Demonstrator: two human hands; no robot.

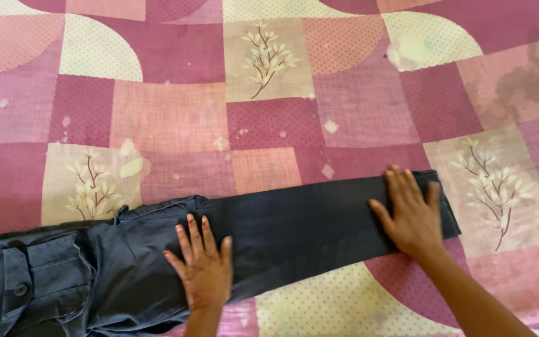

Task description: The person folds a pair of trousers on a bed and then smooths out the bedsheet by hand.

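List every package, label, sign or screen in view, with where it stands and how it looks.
None in view: no package, label, sign or screen.
Only dark trousers lying flat on a patchwork bedsheet of pink, maroon and cream, with the left hand and right hand pressed flat on them.

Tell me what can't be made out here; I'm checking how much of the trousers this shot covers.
Head view only:
- Waist end of the dark trousers: cut off by the left and bottom edges.
- Cloth under the left hand and right hand: covered by the flat palms.
- Underside of the trousers: hidden against the patchwork bedsheet.
- Button near the pocket: too small for detail.
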